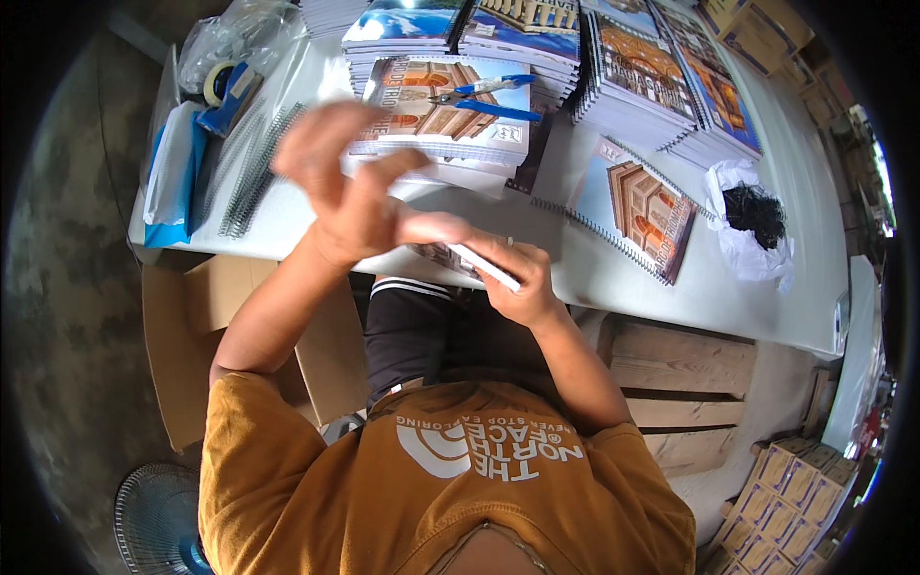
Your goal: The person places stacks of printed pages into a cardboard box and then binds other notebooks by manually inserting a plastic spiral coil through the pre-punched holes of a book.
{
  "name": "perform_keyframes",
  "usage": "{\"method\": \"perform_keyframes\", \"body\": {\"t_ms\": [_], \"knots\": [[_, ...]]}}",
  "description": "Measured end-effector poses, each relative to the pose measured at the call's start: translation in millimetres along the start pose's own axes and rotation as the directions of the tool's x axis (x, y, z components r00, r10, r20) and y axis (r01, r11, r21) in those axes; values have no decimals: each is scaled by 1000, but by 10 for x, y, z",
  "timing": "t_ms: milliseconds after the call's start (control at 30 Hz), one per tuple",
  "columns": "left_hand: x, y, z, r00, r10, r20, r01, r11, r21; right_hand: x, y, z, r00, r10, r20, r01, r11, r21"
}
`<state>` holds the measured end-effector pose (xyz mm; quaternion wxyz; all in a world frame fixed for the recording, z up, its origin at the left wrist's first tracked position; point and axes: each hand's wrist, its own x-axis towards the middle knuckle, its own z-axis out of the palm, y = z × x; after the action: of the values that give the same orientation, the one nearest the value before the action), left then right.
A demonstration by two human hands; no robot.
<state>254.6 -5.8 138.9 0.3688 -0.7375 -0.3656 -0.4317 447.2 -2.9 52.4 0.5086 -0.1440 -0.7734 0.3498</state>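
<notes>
My left hand (350, 192) is raised over the table's near edge, its fingers spread and blurred by motion, with nothing seen in them. Its thumb reaches over toward my right hand (525, 280). That hand is closed on a thin stack of printed sheets (487, 267), seen mostly edge-on above my lap; my hands hide much of it. Beyond them, blue-handled cutting pliers (489, 100) lie on a pile of printed notebooks (422, 101). To the right lies a spiral-bound notebook (632, 206) with a building on its cover. Loose dark binding coils (259, 172) lie at left.
Stacks of spiral notebooks (637, 72) fill the far side of the white table (776, 307). A blue tape dispenser (230, 103) stands at left. Crumpled white plastic with black scraps (752, 218) lies at right. Below the table edge are an open cardboard box (177, 355) and wooden slats (680, 369).
</notes>
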Motion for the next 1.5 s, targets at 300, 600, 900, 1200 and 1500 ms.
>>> {"method": "perform_keyframes", "body": {"t_ms": [300,600,900,1200,1500], "knots": [[-688,279,-88,969,192,156,-195,981,1,-80,53,106,997,-70,15,70,996,-50],[-709,481,-86,961,247,125,-255,965,56,-36,42,126,996,-63,63,62,998,24],[-764,552,76,977,210,-33,-207,976,74,-30,31,149,996,-42,81,38,998,59],[-736,699,-104,967,182,180,-186,982,9,-59,117,209,994,-86,68,86,996,3],[-387,1109,-300,779,-307,547,582,680,-446,102,-212,32,969,-247,30,234,945,229]]}}
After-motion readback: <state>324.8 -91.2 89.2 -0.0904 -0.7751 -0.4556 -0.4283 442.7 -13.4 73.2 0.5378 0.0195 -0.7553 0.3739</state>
